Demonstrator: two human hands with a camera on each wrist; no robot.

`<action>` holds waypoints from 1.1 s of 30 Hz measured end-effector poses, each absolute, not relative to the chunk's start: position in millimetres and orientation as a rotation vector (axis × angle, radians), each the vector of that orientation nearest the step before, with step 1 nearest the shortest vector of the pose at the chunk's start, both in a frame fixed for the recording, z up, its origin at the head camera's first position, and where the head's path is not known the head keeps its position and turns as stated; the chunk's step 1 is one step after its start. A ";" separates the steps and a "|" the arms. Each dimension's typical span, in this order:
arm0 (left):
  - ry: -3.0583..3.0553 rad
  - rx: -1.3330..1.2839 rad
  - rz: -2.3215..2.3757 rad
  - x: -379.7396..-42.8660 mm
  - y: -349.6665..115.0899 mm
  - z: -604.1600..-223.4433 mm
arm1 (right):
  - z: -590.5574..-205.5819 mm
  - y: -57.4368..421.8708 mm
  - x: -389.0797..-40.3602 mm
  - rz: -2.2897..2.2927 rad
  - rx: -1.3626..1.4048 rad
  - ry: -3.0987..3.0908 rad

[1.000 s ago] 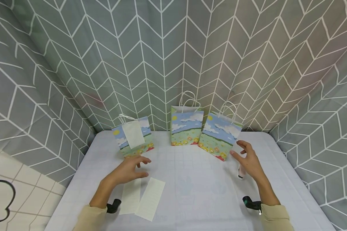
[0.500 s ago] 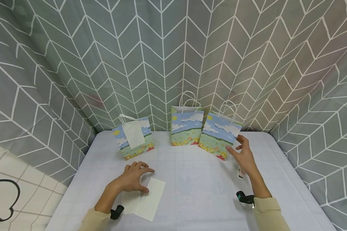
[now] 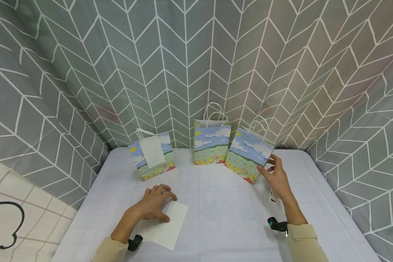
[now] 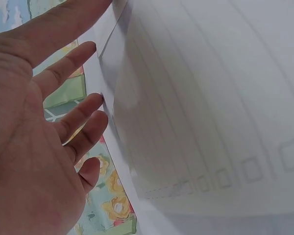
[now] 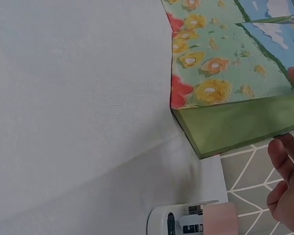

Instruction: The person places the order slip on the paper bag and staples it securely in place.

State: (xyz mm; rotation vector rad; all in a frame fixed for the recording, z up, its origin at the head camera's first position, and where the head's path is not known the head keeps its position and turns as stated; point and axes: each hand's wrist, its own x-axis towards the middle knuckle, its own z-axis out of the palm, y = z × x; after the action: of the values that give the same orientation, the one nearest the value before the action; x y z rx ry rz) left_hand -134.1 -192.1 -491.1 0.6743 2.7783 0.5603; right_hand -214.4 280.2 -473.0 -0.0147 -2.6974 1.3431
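My right hand (image 3: 276, 180) holds the right-hand paper gift bag (image 3: 249, 153) by its right side, thumb on the printed front and fingers at the green side panel (image 5: 235, 125). The bag leans, showing a sky and flower print. My left hand (image 3: 152, 203) spreads over two white envelopes, the left one (image 3: 148, 231) partly under the palm and the right one (image 3: 175, 223) under the thumb. In the left wrist view, lines and small boxes mark an envelope (image 4: 201, 112) beside the loosely extended fingers; whether they touch it I cannot tell.
A matching middle bag (image 3: 211, 145) stands upright against the curtain side. The left bag (image 3: 165, 160) has a white envelope (image 3: 153, 152) on its front. A small pink and white stapler-like object (image 5: 196, 220) lies below my right hand on the white-covered table (image 3: 222, 218).
My right hand has moved left onto the right-hand bag and taken hold of its side. The left hand has shifted slightly down and right, over the envelopes, with its fingers spreading.
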 end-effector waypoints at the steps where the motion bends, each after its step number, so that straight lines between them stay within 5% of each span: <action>1: 2.774 0.675 0.570 -133.9 -192.1 -491.1 | -473.6 280.2 -214.5 1.340 -0.015 -2.702; 33: 2.743 0.755 0.600 -133.1 -185.6 -498.3 | -480.3 282.5 -211.5 1.303 0.026 -2.704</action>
State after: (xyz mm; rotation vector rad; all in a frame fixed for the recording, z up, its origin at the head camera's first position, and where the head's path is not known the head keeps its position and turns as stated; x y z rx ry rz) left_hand -133.1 -185.6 -498.3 0.7547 2.7427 0.6004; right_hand -211.5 282.5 -480.3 0.0260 -2.7040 1.3026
